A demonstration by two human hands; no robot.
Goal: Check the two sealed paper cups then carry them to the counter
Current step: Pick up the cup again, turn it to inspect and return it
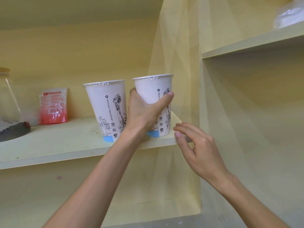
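Note:
Two white paper cups with black line drawings, blue bases and clear film seals stand on a pale yellow shelf (65, 142). The left cup (105, 106) stands free. My left hand (144, 111) is wrapped around the middle of the right cup (153, 89), thumb across its front. The right cup's base sits at the shelf's right front corner; I cannot tell whether it is lifted. My right hand (197, 147) hovers open just right of and below that corner, fingers spread, holding nothing.
A red and white plastic packet (53, 106) leans against the back wall left of the cups. A glass jar (8, 109) with dark contents stands at the far left. A higher shelf (253, 41) at the right carries a clear plastic bag (289, 15).

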